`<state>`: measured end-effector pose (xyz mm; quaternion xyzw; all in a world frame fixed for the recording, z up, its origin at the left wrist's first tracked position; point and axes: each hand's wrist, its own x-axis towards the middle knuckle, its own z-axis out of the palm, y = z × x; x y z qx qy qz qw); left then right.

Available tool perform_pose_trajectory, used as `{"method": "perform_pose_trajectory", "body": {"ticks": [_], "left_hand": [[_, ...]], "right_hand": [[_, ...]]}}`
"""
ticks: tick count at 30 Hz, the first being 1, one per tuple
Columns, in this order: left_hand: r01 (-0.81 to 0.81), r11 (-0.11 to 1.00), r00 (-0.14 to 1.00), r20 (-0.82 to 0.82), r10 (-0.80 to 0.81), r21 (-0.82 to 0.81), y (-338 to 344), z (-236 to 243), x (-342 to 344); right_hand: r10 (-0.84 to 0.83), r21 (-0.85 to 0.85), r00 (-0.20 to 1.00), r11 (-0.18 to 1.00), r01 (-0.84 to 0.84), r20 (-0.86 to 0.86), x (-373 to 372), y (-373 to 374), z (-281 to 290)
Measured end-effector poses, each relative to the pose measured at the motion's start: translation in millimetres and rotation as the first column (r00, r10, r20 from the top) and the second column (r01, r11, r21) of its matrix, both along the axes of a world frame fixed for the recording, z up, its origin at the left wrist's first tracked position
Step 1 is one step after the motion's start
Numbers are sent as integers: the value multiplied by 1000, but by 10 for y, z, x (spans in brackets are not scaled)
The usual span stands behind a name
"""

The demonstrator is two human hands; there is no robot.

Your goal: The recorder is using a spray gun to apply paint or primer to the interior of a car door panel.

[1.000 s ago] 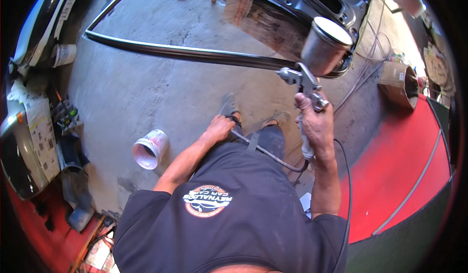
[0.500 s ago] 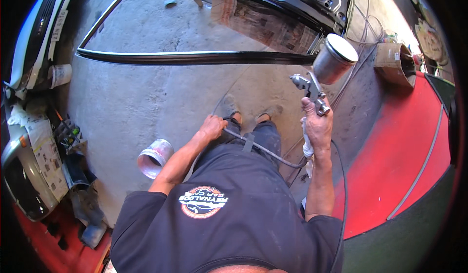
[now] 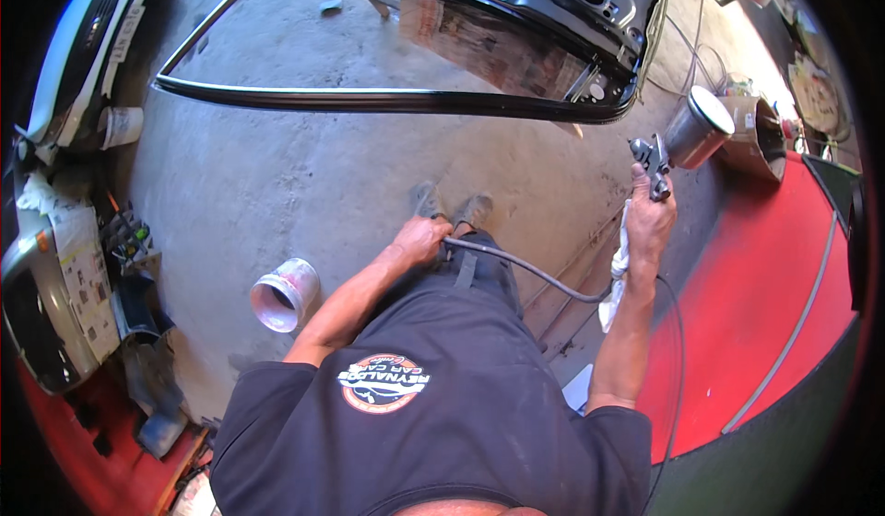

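Observation:
My right hand [image 3: 653,219] is closed round the handle of a metal spray gun [image 3: 653,158], held out to the right. A silvery paint cup with a white lid [image 3: 702,127] sits on the gun, tilted to the right. A white cloth [image 3: 618,263] hangs against my right wrist. In front of my waist, my left hand [image 3: 424,241] is closed on a grey air hose [image 3: 525,263], which runs across toward the right hand. Beyond my feet lies a black car door [image 3: 396,99] with an open window frame, the part nearest to the gun.
A pinkish-white bucket [image 3: 285,295] lies tipped on the floor, left of me. Car bumpers [image 3: 88,64] and other parts line the left side. At the right are a cardboard box [image 3: 754,138] and a red panel [image 3: 737,286]. Loose hoses [image 3: 693,46] trail near the door.
My right hand has carried the spray gun right, away from the door's edge. My left hand has shifted slightly right, still on the hose. The door's lower corner now shows fully.

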<state>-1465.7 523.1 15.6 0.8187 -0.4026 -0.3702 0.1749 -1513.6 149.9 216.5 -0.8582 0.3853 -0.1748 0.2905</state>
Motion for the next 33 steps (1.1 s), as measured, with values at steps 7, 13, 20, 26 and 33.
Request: {"method": "perform_pose_trajectory", "body": {"ticks": [7, 13, 20, 26, 33], "left_hand": [[-87, 995, 994, -77, 82, -57, -432, 277, -205], [-169, 983, 985, -58, 165, -72, -409, 158, -428], [-205, 959, 977, 23, 214, -197, -225, 80, -654], [-246, 939, 964, 43, 264, -240, -133, 41, -683], [-177, 978, 979, 83, 186, -106, 102, -70, -533]], "right_hand": [[117, 435, 989, 898, -65, -92, 475, -571, 176], [288, 568, 948, 806, -165, -134, 740, -347, 356], [412, 677, 911, 679, -284, -31, 929, 11, 330], [491, 677, 871, 636, -369, 14, 1050, 469, 484], [479, 741, 876, 567, -360, 59, 1101, 744, 437]]}}
